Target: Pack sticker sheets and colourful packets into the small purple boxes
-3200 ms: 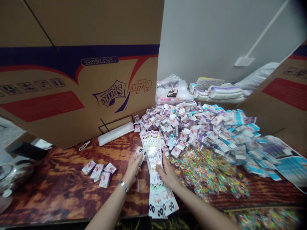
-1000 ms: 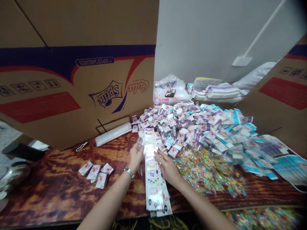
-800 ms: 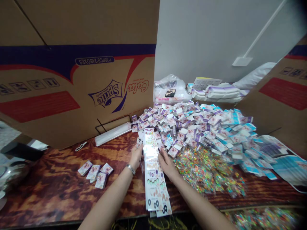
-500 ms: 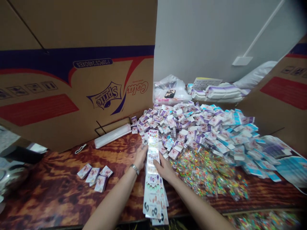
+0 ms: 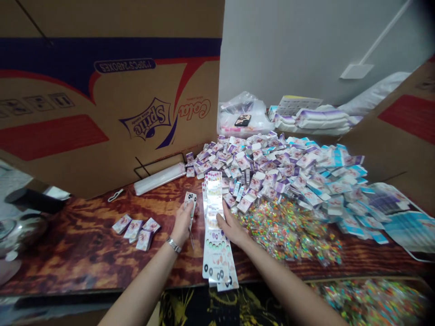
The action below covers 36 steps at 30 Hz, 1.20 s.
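Our left hand [image 5: 182,222] is closed in a pinch around a small printed card [image 5: 190,202], which stands up from the fingertips, and a wristwatch [image 5: 174,245] sits just below that hand. Our right hand [image 5: 231,228] is open, not gripping anything, with its fingers spread and resting on the edge of a long stack of glossy nail-art sticker strips [image 5: 215,231]. The stack lies on the wood-grain table [image 5: 68,267] between our two hands and runs toward us past the table's near edge.

Just ahead of our right hand is a large heap of white, purple and teal packets [image 5: 278,170], and nearer that hand lies a spread of small clear bags of multicoloured pieces [image 5: 287,233]. To the left of our left hand, well apart from it, sit a few packets in a small group [image 5: 134,231]. Beyond the strips, a flap of a Sprite cardboard carton [image 5: 102,104] stands up behind a plastic-wrapped roll [image 5: 159,179]. Farther ahead, a phone [image 5: 242,120] lies on a clear plastic bag [image 5: 238,117]; what else the bag contains is hard to tell.
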### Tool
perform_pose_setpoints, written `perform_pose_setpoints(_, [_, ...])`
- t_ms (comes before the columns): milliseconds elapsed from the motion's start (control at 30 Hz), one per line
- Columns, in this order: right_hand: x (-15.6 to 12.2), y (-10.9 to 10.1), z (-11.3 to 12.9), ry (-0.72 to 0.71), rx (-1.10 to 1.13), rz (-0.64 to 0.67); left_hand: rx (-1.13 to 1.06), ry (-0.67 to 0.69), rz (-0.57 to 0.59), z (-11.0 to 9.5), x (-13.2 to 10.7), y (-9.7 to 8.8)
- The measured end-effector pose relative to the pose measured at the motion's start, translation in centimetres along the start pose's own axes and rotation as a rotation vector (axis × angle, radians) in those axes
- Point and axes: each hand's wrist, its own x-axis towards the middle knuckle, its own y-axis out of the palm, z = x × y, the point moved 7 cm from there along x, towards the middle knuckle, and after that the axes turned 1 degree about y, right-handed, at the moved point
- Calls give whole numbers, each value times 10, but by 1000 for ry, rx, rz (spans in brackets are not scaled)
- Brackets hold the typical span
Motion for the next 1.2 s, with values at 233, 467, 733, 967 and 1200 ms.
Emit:
perform_pose_setpoints(233, [-18,-42,51,-257,21,-124,-64,-207,177,-17,-77,9])
perform_pose_setpoints(467, [-43,-62,106,-285,149,87,-120,-371,550,-1,-146,57])
perform_pose_setpoints(733, [-70,-106,120,-472,-109,-259,24,-156,508,18,-150,44])
perform_pose_setpoints(967, [-151,-96,153,-993,-317,-336,-290,-160,103,16,-153,17])
perform_pose_setpoints(1200, [-198,-48,154,-1150,-389,24,-405,-216,322,9,-152,52])
